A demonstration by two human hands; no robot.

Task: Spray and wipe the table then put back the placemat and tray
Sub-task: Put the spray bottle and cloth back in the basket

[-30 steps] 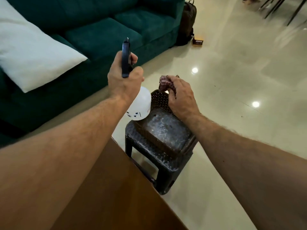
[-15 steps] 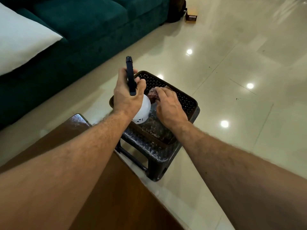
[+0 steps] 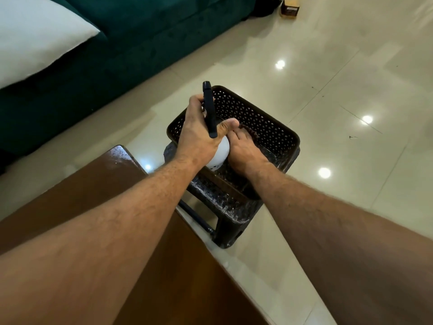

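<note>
My left hand [image 3: 199, 134] grips a spray bottle [image 3: 220, 153] with a white round body and a dark trigger head [image 3: 209, 109], held low inside a dark perforated basket [image 3: 262, 118]. My right hand [image 3: 243, 151] is inside the same basket, pressing a dark reddish cloth [image 3: 251, 133] against its floor; whether the fingers still grip it is hard to tell. The basket stands on a dark plastic stool [image 3: 225, 207]. The brown wooden table [image 3: 93, 186] fills the lower left, with wet droplets near its far corner. No placemat or tray is visible.
A dark green sofa [image 3: 145, 41] with a white cushion [image 3: 35, 36] runs along the upper left. Glossy beige floor tiles [image 3: 339, 90] spread to the right. A small brown box [image 3: 290, 10] sits on the floor at the top.
Both hands have gone down into the basket: the spray bottle and the cloth were above its rim a second ago. The view has tilted downward.
</note>
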